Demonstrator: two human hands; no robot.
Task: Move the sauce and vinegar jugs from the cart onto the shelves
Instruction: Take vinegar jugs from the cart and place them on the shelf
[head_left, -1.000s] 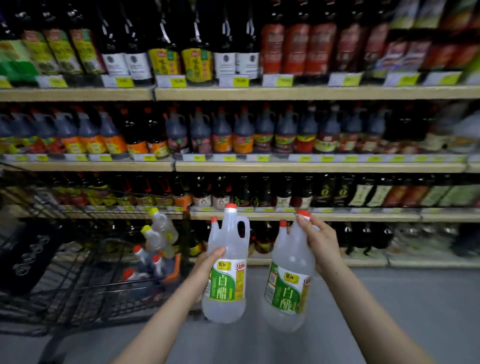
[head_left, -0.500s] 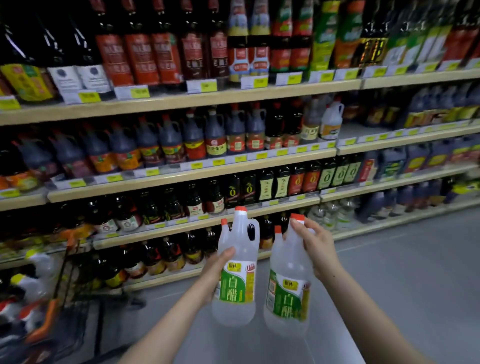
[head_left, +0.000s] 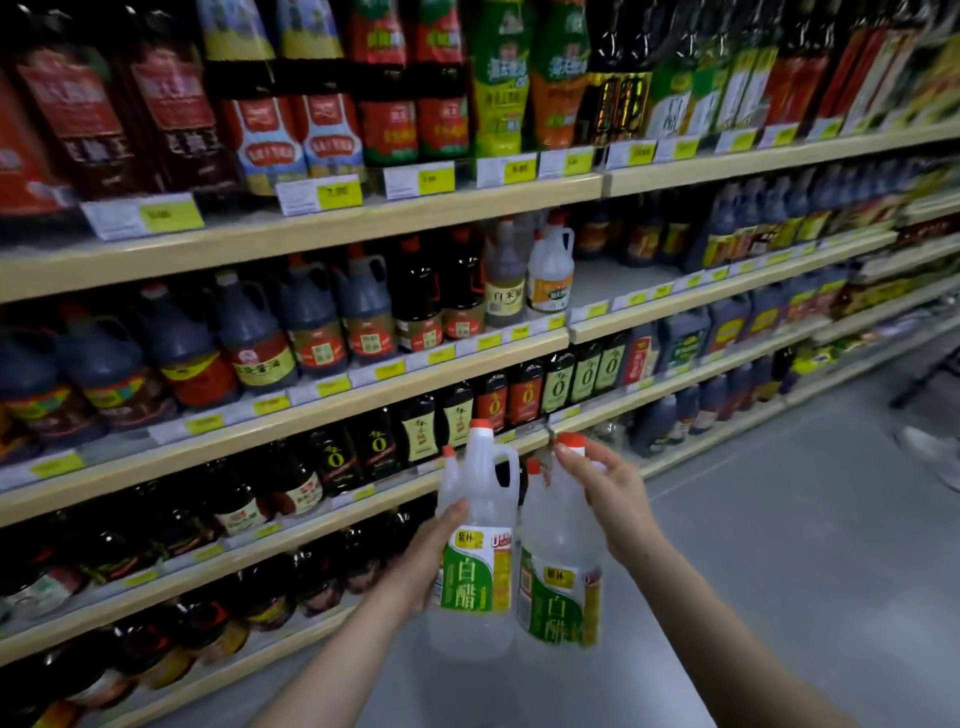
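On the left the shelves (head_left: 322, 234) are packed tight. Dark sauce jugs (head_left: 249, 338) stand shoulder to shoulder along the front edge of the second board, handles turned outward, I think so that a customer can grasp them easily. There is no free room in that part.

In the middle, low in front of the shelves, the person carries two clear white vinegar jugs with green labels, one in each hand, and the two bodies touch each other. The left hand (head_left: 426, 558) wraps the body of the left vinegar jug (head_left: 475, 551) from its left side, the thumb lying across the front just above the label. This looks like a supporting hold, because the jug seems full and heavy. The right hand (head_left: 605, 499) takes the right vinegar jug (head_left: 558, 571) high, fingers curled around the neck and handle under the orange cap (head_left: 571, 441), so the jug hangs from the hand.

Further right, on the second board, two pale jugs (head_left: 549, 270) stand at the end of the dark row. Just beside them is an open gap (head_left: 618, 278) that reaches to the front edge. In my judgement this is where the vinegar belongs. The board above gives limited height, so the jugs probably must go in upright. The grey floor (head_left: 779, 545) to the right is open for stepping closer.
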